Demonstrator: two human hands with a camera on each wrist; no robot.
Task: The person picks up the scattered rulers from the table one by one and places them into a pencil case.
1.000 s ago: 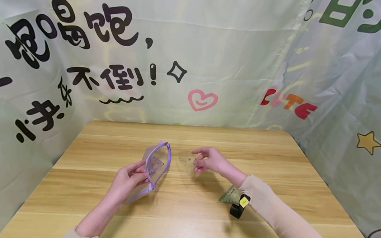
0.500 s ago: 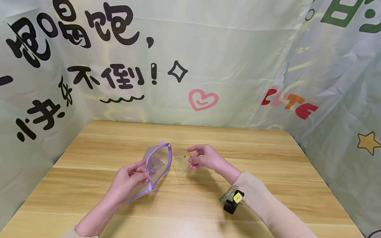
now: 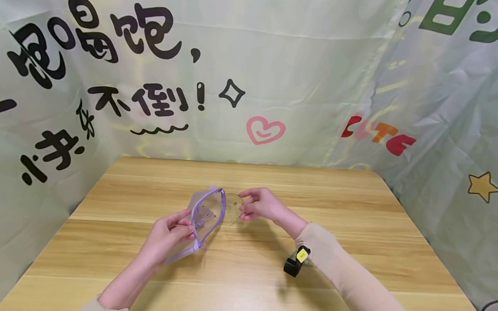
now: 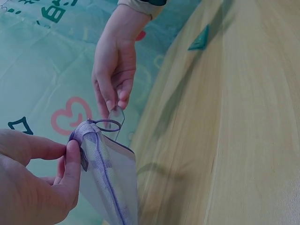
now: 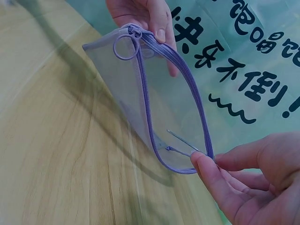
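Observation:
My left hand (image 3: 170, 233) pinches the rim of a translucent pouch with purple zipper edging (image 3: 223, 203). The pouch's mouth gapes toward the right, and a clear, triangular-looking plastic piece (image 3: 204, 216) shows inside it. Between thumb and fingertips, my right hand (image 3: 264, 206) holds a thin, transparent protractor (image 3: 232, 208) by its right side. Its far edge is right at the pouch mouth. Seen nearly edge-on in the right wrist view, the protractor (image 5: 182, 139) overlaps the opening. A purple ring pull (image 5: 125, 47) hangs at the zipper's end.
A green triangle ruler (image 4: 200, 39) lies on the wooden table (image 3: 242, 286), mostly hidden under the right wrist in the head view. A black wrist camera with a yellow label (image 3: 296, 261) hangs at that wrist. Printed cloth (image 3: 304, 74) surrounds the table's back and sides.
My right hand has moved left with the protractor, bringing it from apart to right beside the pouch mouth. The left hand and the pouch have hardly moved.

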